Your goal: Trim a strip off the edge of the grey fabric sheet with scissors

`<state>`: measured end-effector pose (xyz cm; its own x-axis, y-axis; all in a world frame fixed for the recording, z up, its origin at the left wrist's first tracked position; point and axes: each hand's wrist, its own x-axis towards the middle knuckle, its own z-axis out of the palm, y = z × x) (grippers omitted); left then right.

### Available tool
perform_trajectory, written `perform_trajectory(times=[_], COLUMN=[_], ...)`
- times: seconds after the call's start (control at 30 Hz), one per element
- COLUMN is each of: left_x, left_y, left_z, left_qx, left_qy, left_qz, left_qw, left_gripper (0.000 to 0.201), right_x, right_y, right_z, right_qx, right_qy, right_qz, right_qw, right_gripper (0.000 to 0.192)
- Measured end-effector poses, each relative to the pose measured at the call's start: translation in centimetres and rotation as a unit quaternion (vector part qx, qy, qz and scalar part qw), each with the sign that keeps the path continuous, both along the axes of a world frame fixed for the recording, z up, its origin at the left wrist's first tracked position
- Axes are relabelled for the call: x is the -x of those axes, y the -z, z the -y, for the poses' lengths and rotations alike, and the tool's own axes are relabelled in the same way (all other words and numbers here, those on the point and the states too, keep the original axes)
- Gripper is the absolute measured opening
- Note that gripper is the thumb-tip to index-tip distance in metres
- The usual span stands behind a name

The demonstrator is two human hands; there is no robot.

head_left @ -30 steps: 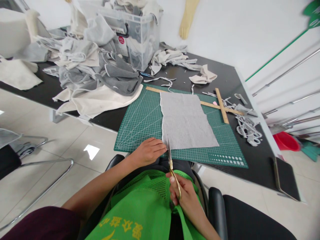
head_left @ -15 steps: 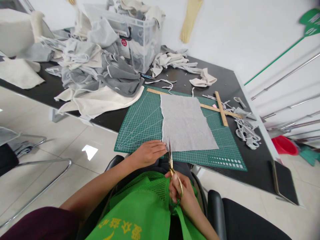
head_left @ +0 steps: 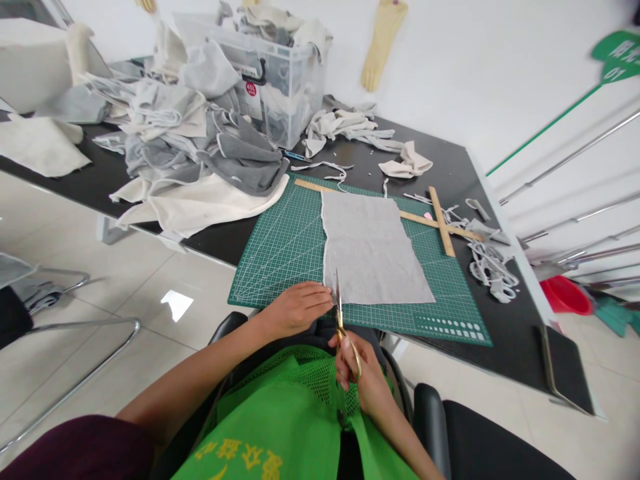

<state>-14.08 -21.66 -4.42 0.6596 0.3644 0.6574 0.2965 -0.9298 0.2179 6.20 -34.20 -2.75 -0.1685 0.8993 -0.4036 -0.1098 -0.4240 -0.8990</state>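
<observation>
The right hand [head_left: 364, 373] is clasping the gold-handled scissors [head_left: 341, 325] by their loops, its fingers closed round them just off the near side of the green cutting mat [head_left: 280, 240]. From that grip the scissors are pointing away from the person, their long axis running near to far and leaning a touch left. The grey cloth [head_left: 375, 247] is lying flat on the mat, on the far side of the right hand, and its left edge is running near to far, almost in line with the blades. The tips are reaching in past the near edge, close to the near left corner; from where I'm standing, I can't tell whether one blade is sliding underneath, nor whether the two are parted.

The left hand [head_left: 297, 307] is the nearer one to the cloth. It is coming in from the left with its fingers together, the fingertips resting at that same corner, just left of the blades; whether the thumb is pinching the fabric from below, I can't see. So most of the cloth is spreading out to the right and far of both hands, with a wooden ruler [head_left: 417, 218] showing beyond its right edge.
</observation>
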Motion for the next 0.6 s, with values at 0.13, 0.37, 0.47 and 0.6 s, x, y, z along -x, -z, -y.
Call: perform_trajectory(times=[0.13,0.37,0.47,0.6], left_x=[0.0,0.0,0.1,0.1], left_y=[0.0,-0.1,-0.2,-0.1], left_z=[0.0,0.0,0.0,0.1], left_qx=[-0.007,-0.006,-0.014,-0.014], left_qy=[-0.003,0.002,0.000,-0.002], left_qz=[0.002,-0.001,0.000,-0.005], left_qw=[1.000,1.000,1.000,1.000], left_gripper=[0.031,0.031,0.030,0.031], right_x=[0.0,0.1,0.1,0.2], right_y=[0.0,-1.0,-1.4,-1.8], right_z=[0.0,0.1,0.2,0.3], right_qx=[0.005,0.009,0.010,0.017], right_qy=[0.005,-0.007,-0.010,-0.013], right_qz=[0.007,0.028,0.031,0.044], right_qw=[1.000,1.000,0.999,0.999], right_gripper=[0.049,0.050,0.050,0.053])
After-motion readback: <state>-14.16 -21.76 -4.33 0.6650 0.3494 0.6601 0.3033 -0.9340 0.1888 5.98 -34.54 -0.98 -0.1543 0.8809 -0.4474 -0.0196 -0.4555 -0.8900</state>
